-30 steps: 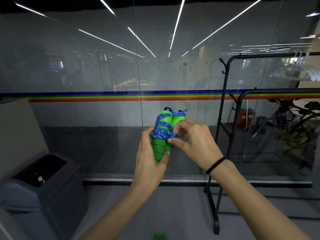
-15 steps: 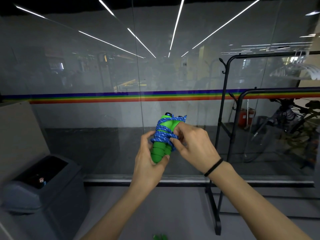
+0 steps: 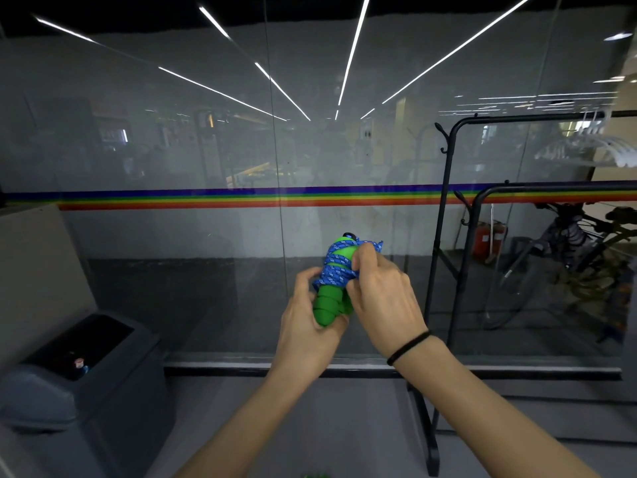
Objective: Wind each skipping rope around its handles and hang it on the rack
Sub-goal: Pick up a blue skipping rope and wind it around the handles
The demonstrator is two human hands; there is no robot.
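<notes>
A skipping rope with green handles (image 3: 327,305) is held upright in front of me, its blue rope (image 3: 333,270) wound around the upper part of both handles. My left hand (image 3: 306,326) grips the lower ends of the handles. My right hand (image 3: 382,298) pinches the blue rope against the handles' right side near the top. The black rack (image 3: 444,215) stands to the right, beyond my right hand, with side hooks and two horizontal bars. A bit of green (image 3: 315,475) shows at the bottom edge; I cannot tell what it is.
A glass wall with a rainbow stripe (image 3: 206,198) runs straight ahead. A grey bin (image 3: 79,381) stands at the lower left. White hangers (image 3: 593,150) hang on the rack's upper bar at the right. Bicycles (image 3: 579,257) stand behind the glass.
Both hands with the rope have drifted slightly down. My right hand has shifted up over the wound blue rope, covering more of it.
</notes>
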